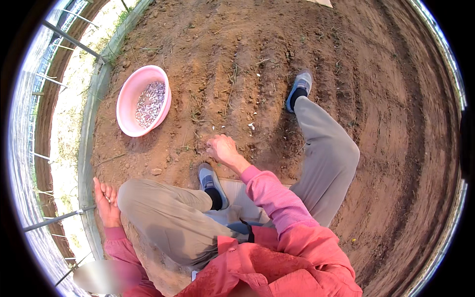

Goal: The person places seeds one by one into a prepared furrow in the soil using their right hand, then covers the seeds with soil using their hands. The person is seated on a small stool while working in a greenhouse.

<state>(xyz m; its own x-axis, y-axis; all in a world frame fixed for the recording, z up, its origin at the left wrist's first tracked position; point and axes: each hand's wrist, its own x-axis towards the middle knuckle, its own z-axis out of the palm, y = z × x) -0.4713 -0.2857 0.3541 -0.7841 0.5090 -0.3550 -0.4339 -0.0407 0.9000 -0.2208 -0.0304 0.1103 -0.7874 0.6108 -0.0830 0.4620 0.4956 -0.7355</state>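
My left hand (106,203) is beside my left knee, palm turned up, with its fingers curled around small pale pieces that look like garlic cloves (108,200). Over the brown soil in front of me, my right hand (224,150) reaches down with its fingers bent towards the ground. Its fingertips are partly hidden, so I cannot see whether it pinches anything. Several white cloves (251,126) lie on the furrowed soil (237,96) just past it. A pink plastic basin (125,107) stands tilted-looking at the left, with many purple-white cloves (150,105) inside.
My left shoe (212,180) rests by a pale board (237,193); my right shoe (301,86) stands on the furrows. Along the left runs a plastic-film wall base (91,107) with metal poles (72,40). A pale sheet (322,2) lies at the top edge.
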